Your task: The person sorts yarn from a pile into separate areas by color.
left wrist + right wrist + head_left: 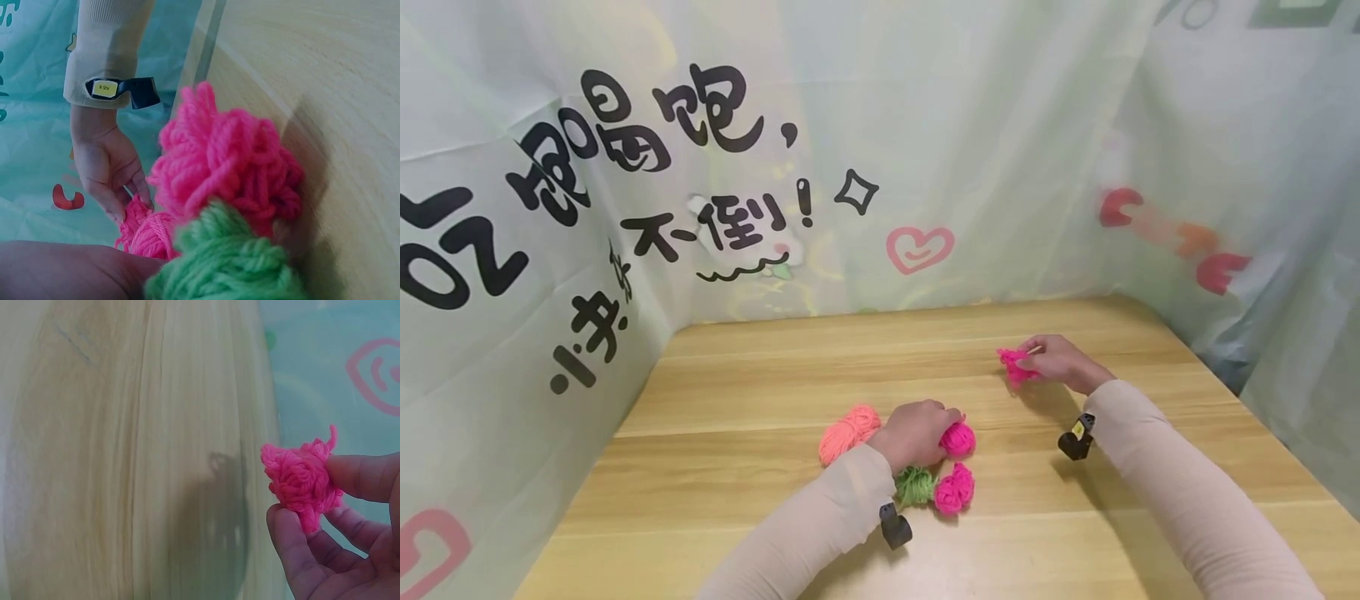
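Note:
In the head view my right hand (1060, 362) is above the far right of the table, pinching a small pink crocheted piece (303, 478) between thumb and fingers. A short strand sticks up from its top in the right wrist view. My left hand (917, 432) bends over a round pink ball of yarn (958, 441), its fingers curled at the ball's upper left side; the thumb is hidden. Nearer the front lie a green yarn bundle (915, 487) and a lumpy pink yarn bundle (955, 490), side by side. An orange yarn skein (848, 433) lies left of the left hand, partly covered by it.
The wooden table (737, 367) carries all the yarn. A printed curtain (1000, 167) hangs along its back and sides. Each sleeve bears a black wrist camera, one on the left cuff (895, 527) and one on the right (1077, 437).

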The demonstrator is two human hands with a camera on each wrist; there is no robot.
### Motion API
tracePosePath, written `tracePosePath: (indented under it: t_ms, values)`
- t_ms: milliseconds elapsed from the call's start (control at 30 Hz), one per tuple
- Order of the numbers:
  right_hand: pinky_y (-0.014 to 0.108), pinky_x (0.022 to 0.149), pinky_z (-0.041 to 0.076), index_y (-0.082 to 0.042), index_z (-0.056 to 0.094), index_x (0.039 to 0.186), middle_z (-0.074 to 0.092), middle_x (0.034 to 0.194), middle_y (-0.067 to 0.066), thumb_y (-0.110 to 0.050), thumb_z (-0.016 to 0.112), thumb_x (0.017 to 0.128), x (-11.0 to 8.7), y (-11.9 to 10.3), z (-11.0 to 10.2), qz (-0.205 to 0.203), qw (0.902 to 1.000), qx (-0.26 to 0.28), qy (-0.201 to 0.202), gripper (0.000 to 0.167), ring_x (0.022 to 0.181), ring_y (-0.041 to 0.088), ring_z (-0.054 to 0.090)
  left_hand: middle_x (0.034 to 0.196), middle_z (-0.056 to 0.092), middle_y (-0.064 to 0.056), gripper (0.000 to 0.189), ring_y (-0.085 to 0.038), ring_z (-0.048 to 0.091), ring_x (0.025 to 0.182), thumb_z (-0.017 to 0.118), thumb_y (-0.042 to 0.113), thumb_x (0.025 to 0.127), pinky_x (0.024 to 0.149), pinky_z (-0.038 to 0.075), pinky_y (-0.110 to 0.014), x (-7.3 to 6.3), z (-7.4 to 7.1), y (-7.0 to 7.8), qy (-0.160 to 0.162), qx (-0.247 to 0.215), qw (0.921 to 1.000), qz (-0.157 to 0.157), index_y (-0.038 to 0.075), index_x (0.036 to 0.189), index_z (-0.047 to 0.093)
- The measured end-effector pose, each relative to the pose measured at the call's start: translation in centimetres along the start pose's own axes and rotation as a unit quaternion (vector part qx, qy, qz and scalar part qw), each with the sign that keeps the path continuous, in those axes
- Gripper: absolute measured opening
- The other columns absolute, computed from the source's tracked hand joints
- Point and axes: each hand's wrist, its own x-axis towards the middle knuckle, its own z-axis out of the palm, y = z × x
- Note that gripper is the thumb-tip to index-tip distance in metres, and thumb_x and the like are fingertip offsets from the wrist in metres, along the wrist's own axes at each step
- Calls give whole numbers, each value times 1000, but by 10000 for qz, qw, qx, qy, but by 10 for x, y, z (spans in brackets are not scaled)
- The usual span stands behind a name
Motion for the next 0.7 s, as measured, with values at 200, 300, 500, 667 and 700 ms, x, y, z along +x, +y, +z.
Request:
tracePosePath:
  t_ms: [200, 300, 500, 667, 700]
  values:
    - [38, 80, 55, 13, 47, 123, 57, 109, 24, -7, 58, 95, -3, 1, -7, 64, 10000, 45, 36, 36, 87, 21, 63, 107, 65, 2, 48, -12, 60, 96, 76, 25, 84, 73, 52, -26, 0, -1, 1, 8, -59, 10000, 10, 20, 129, 61]
    - [38, 80, 56, 13, 47, 123, 58, 109, 24, -8, 58, 96, -5, 2, -10, 87, 9999, 29, 52, 36, 86, 20, 63, 109, 65, 2, 50, -13, 60, 99, 77, 26, 84, 74, 52, -27, 1, -3, 1, -34, -123, 9999, -28, 20, 130, 61]
    - [40, 82, 54, 13, 46, 123, 57, 108, 23, -9, 58, 96, -7, 7, -12, 145, 9998, -27, 91, 36, 86, 19, 61, 111, 65, 1, 48, -13, 60, 97, 75, 24, 85, 72, 50, -25, 1, -5, 1, -137, -433, 9989, -64, 19, 130, 60]
    - [38, 81, 55, 12, 47, 122, 57, 106, 22, -10, 58, 96, -8, 11, -14, 160, 9997, -72, 151, 36, 84, 18, 60, 102, 65, 2, 44, -9, 55, 81, 73, 21, 87, 63, 46, -21, 4, -9, -1, -105, -807, 9967, -8, 17, 129, 60]
    - [37, 80, 55, 13, 47, 121, 58, 105, 21, -9, 58, 96, -8, 12, -15, 150, 9997, -92, 164, 35, 83, 17, 60, 101, 64, 2, 44, -8, 54, 79, 73, 21, 88, 62, 45, -20, 4, -10, -1, -91, -857, 9963, 10, 17, 129, 60]
